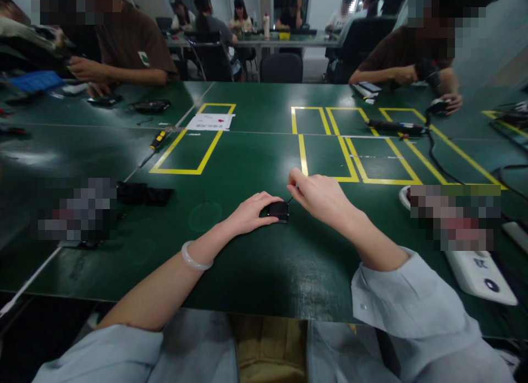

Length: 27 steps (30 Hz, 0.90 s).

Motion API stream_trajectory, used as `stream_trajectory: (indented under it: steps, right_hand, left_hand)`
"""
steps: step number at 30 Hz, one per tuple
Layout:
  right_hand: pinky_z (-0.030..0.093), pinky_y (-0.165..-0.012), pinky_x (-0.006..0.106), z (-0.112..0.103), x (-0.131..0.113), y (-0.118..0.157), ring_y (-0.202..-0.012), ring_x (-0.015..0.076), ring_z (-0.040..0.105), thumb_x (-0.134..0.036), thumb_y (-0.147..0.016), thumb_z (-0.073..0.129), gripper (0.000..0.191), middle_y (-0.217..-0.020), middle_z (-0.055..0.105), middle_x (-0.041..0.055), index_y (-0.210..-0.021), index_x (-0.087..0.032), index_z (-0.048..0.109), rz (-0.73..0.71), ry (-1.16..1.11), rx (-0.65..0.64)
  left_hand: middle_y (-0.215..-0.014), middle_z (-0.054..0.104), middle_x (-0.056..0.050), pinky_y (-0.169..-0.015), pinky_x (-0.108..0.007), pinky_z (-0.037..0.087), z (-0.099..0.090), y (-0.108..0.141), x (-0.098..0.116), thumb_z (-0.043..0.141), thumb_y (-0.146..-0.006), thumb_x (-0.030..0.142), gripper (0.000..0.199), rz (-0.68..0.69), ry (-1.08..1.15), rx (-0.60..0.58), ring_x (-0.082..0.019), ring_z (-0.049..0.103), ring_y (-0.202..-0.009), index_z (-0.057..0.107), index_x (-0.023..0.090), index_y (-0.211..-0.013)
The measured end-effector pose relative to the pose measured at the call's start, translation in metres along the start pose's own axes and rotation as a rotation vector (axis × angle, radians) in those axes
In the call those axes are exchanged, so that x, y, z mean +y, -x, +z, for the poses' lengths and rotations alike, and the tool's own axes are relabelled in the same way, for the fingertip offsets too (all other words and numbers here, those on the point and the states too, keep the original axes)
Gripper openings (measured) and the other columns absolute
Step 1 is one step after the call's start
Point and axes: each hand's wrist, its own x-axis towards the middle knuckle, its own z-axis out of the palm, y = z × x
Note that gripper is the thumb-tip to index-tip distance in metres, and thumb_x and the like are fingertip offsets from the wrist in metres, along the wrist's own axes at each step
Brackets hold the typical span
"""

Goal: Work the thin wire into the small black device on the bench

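In the head view, a small black square-shaped part [278,211] lies on the green table in front of me. My left hand [252,211] holds it from the left, thumb along the near edge and fingers along the far one. On the other side, my right hand [315,193] is closed in a pinch. A thin dark piece [290,200] runs from its fingertips down to the part's right corner; its kind is too small to tell.
A black-and-yellow screwdriver [158,140] and a paper sheet [209,121] lie ahead left. Black pieces [144,193] are left of me, and a white power strip [480,275] is at right. Yellow tape [303,154] marks rectangles. Two co-workers sit opposite, by a black rod-shaped tool [396,127].
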Motion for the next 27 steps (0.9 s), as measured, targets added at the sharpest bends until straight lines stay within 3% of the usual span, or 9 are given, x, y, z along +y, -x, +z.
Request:
stream_trajectory:
  steps: [6, 14, 27]
  right_hand:
    - [0.021, -0.053, 0.026, -0.0007, -0.0007, 0.0012, -0.063, 0.0159, 0.059, -0.028, -0.094, 0.032, 0.027, -0.08, 0.069, 0.0052, -0.113, -0.018, 0.048, -0.019, -0.051, 0.027]
    - [0.021, -0.053, 0.027, -0.0005, 0.0001, 0.0026, -0.066, 0.0175, 0.061, -0.041, -0.096, 0.032, 0.03, -0.08, 0.069, 0.005, -0.108, -0.019, 0.05, -0.018, -0.052, 0.044]
    - [0.02, -0.052, 0.027, 0.0011, 0.0013, 0.0022, -0.067, 0.0181, 0.062, -0.042, -0.096, 0.032, 0.03, -0.079, 0.069, 0.0043, -0.105, -0.02, 0.051, -0.024, -0.022, 0.035]
  left_hand:
    - [-0.114, 0.057, -0.006, -0.093, -0.036, 0.043, 0.0001, -0.0004, 0.0005, 0.059, -0.088, 0.041, 0.044, 0.017, 0.006, 0.006, -0.024, 0.054, -0.106, 0.052, 0.026, -0.128]
    - [-0.112, 0.058, -0.006, -0.092, -0.036, 0.043, 0.0005, -0.0002, -0.0004, 0.06, -0.088, 0.04, 0.044, 0.02, 0.007, 0.007, -0.024, 0.054, -0.105, 0.052, 0.028, -0.13]
    - [-0.113, 0.057, -0.006, -0.092, -0.037, 0.044, -0.0003, -0.0002, -0.0002, 0.059, -0.088, 0.042, 0.045, 0.011, -0.003, -0.006, -0.024, 0.054, -0.105, 0.051, 0.028, -0.13]
